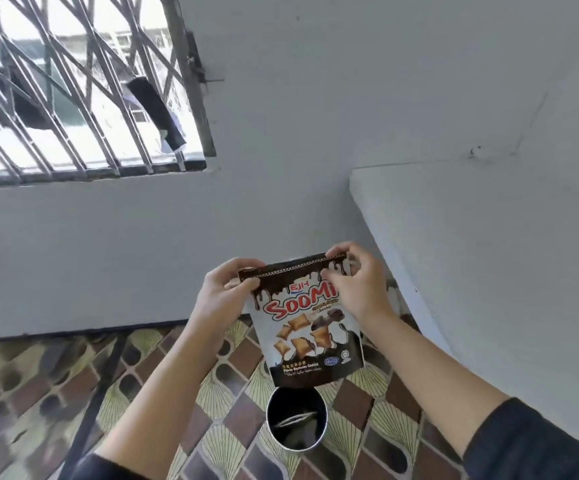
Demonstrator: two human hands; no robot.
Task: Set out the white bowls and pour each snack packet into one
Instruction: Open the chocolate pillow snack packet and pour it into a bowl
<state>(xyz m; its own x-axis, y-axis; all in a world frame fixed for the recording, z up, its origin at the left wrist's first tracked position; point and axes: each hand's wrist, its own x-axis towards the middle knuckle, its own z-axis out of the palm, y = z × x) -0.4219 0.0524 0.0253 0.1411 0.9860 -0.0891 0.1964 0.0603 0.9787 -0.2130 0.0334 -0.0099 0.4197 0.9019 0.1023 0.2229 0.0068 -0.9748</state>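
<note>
packet (307,323): brown-and-white snack pouch, printed face to the camera, held in mid-air. long axis runs near vertical in the picture, sealed top edge uppermost and sloping up to the right, base pointing down at the bin (296,417).
left hand (224,292): fingers curled round the packet's top left corner.
right hand (361,282): pinching the top right corner, thumb in front.
bin: round, dark-lined, on the patterned floor (73,375) just below the packet.
surroundings: grilled window (73,81) upper left; white ledge (489,254) at right.
</note>
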